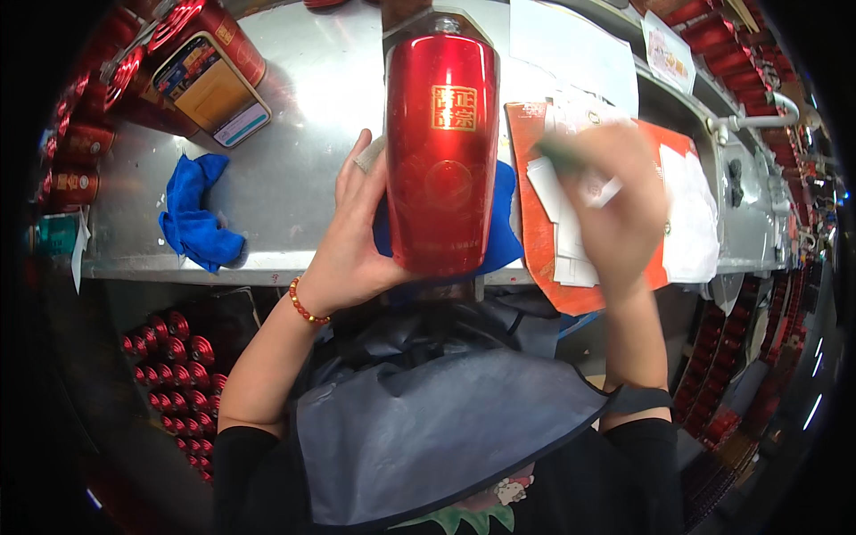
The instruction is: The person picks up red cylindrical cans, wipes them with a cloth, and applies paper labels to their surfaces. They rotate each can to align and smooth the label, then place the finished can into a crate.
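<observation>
A glossy red bottle [441, 174] with a gold emblem lies in front of me, its clear threaded neck pointing away. Blue cloth [501, 227] shows beneath it. My left hand [361, 234] rests along the bottle's left side, thumb at its base; whether it grips the bottle is unclear. A beige covering is on one of its fingers. To the right, my right hand [618, 194] is blurred above white paper slips [572, 257] on an orange-red sheet [542, 267]. Something dark green is at its fingertips, too blurred to name, and a small white label [605, 192] shows near the palm.
A smartphone [217, 93] leans against red bottles [234, 40] at the back left. A crumpled blue cloth [194, 214] lies on the metal worktable [287, 167]. White sheets [689, 214] lie at the right, beside a pipe [756, 122]. Many red bottles [177, 374] stand below the table.
</observation>
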Action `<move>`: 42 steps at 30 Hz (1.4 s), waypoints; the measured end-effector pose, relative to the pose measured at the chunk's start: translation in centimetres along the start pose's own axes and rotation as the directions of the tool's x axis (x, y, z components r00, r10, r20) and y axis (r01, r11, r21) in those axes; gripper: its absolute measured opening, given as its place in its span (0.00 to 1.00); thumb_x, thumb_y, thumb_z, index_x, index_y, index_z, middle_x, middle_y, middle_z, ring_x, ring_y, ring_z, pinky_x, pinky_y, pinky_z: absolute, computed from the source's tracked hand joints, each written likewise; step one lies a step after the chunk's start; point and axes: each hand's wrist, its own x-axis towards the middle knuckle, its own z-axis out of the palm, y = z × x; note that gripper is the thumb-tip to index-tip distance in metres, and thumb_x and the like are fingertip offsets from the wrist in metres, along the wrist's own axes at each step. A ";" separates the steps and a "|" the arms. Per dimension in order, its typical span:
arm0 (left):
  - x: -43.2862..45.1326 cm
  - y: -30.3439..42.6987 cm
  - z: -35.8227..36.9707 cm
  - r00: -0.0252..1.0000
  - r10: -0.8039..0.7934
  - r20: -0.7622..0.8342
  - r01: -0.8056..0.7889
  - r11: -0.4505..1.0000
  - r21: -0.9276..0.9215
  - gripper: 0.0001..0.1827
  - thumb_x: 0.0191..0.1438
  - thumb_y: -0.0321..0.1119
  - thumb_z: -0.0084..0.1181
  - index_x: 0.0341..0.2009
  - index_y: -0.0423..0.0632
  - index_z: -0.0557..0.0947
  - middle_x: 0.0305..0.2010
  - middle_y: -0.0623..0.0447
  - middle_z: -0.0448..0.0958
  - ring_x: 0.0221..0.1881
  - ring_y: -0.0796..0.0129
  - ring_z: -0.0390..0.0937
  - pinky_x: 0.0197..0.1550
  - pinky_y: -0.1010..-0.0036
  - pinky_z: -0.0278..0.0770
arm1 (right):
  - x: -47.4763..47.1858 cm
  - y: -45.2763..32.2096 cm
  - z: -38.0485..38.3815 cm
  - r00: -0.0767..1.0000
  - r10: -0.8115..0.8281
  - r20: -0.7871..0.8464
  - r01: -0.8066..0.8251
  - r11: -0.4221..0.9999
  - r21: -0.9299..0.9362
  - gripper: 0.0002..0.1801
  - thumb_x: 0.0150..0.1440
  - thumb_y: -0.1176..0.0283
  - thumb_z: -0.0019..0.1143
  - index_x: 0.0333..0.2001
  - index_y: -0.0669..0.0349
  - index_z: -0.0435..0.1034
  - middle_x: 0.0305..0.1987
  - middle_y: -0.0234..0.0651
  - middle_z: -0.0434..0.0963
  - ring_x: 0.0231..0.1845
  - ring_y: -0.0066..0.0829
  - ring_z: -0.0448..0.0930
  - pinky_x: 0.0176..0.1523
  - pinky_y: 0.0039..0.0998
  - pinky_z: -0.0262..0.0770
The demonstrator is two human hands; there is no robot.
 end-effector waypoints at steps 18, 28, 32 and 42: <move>0.3 4.4 0.3 0.994 0.008 -0.104 0.016 0.973 0.229 0.81 0.31 0.51 0.85 0.75 0.34 0.38 0.76 0.28 0.42 0.76 0.33 0.45 0.75 0.51 0.51 | 2.5 3.1 0.0 0.948 0.291 0.130 -0.309 0.941 0.142 0.09 0.57 0.72 0.66 0.43 0.59 0.80 0.33 0.33 0.82 0.33 0.25 0.82 0.37 0.26 0.78; -0.3 4.2 0.7 0.996 -0.065 -0.065 0.078 0.975 0.208 0.79 0.30 0.46 0.87 0.75 0.39 0.43 0.75 0.37 0.52 0.74 0.45 0.54 0.72 0.56 0.58 | 2.9 1.2 2.7 0.859 -0.307 0.410 0.124 0.901 0.416 0.10 0.50 0.65 0.70 0.35 0.56 0.79 0.33 0.38 0.81 0.38 0.38 0.83 0.41 0.36 0.79; -0.6 3.8 1.1 0.984 0.072 -0.161 -0.010 0.934 0.357 0.77 0.35 0.58 0.81 0.76 0.39 0.43 0.77 0.37 0.48 0.74 0.43 0.53 0.75 0.57 0.50 | 2.4 5.4 -1.5 0.941 0.193 0.278 -0.214 0.976 0.045 0.13 0.53 0.63 0.68 0.40 0.58 0.80 0.37 0.42 0.82 0.36 0.37 0.84 0.43 0.35 0.80; -0.5 2.0 1.4 0.983 0.038 -0.180 -0.008 0.987 0.161 0.75 0.37 0.43 0.83 0.77 0.47 0.38 0.79 0.37 0.41 0.77 0.41 0.46 0.75 0.54 0.48 | -24.1 12.3 -22.3 -0.037 0.960 -0.278 -0.810 0.134 0.571 0.21 0.71 0.56 0.48 0.40 0.64 0.75 0.27 0.31 0.78 0.24 0.24 0.78 0.27 0.25 0.76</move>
